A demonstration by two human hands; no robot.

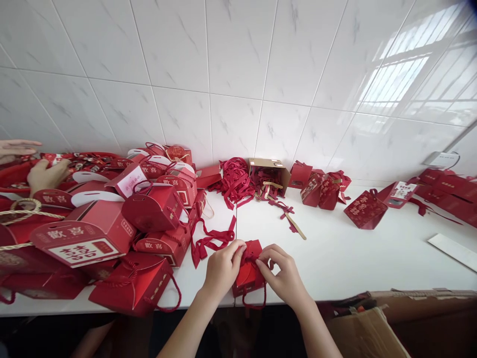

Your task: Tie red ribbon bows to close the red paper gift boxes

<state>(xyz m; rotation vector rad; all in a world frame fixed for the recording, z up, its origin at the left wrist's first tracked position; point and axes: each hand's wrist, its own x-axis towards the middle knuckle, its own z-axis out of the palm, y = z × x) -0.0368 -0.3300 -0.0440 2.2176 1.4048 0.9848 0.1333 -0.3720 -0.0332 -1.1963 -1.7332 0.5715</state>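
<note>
A small red gift box (246, 281) with a red cord handle hanging down sits at the front of the white table. Dark red ribbon (250, 257) lies across its top. My left hand (222, 267) pinches the ribbon on the left of the box, thumb and forefinger together. From the right, my right hand (282, 274) pinches the ribbon too, its fingertips close to the box top. Just left of the box, a loose length of red ribbon (214, 239) lies on the table, crumpled. Fingers hide part of the ribbon and box.
Many red gift boxes (100, 226) are piled at left, where another person's hands (48, 174) reach over a red basin. Behind are a heap of ribbons (235, 180), an open carton (281, 174), several small red boxes (365, 210). A cardboard box (376, 328) stands front right.
</note>
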